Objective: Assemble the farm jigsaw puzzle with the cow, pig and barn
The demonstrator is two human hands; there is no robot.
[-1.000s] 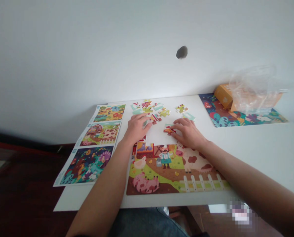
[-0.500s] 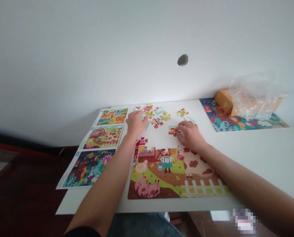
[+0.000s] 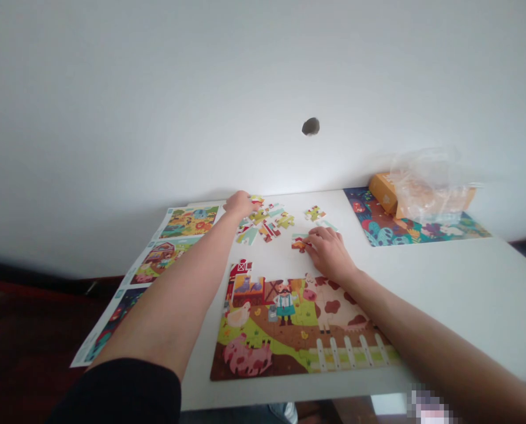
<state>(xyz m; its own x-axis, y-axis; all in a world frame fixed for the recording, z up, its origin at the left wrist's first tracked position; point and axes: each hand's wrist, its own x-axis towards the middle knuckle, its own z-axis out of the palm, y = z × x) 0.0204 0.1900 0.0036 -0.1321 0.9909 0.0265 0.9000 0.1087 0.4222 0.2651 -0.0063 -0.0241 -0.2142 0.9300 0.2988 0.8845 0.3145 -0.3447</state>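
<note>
My left hand (image 3: 240, 204) is stretched over the far left of the loose puzzle pieces (image 3: 270, 229), its fingertips at a red and green piece (image 3: 256, 201); whether it grips that piece is too small to tell. Beyond the upper edge of the partly joined farm puzzle (image 3: 285, 330), my right hand (image 3: 328, 250) has its thumb and fingers closed on a red and orange puzzle piece (image 3: 299, 242). The joined part shows a farmer, a cow, a pig, a hen and a white fence.
A sheet with three printed pictures (image 3: 155, 259) lies at the left. At the back right, an orange box (image 3: 383, 191) and a clear plastic bag (image 3: 430, 188) rest on a dark, colourful puzzle (image 3: 378, 232). A white wall with a hole stands behind the table.
My left hand has reached farther out, to the far side of the loose pieces. My right hand stays at the same red and orange piece. The view has shifted a little.
</note>
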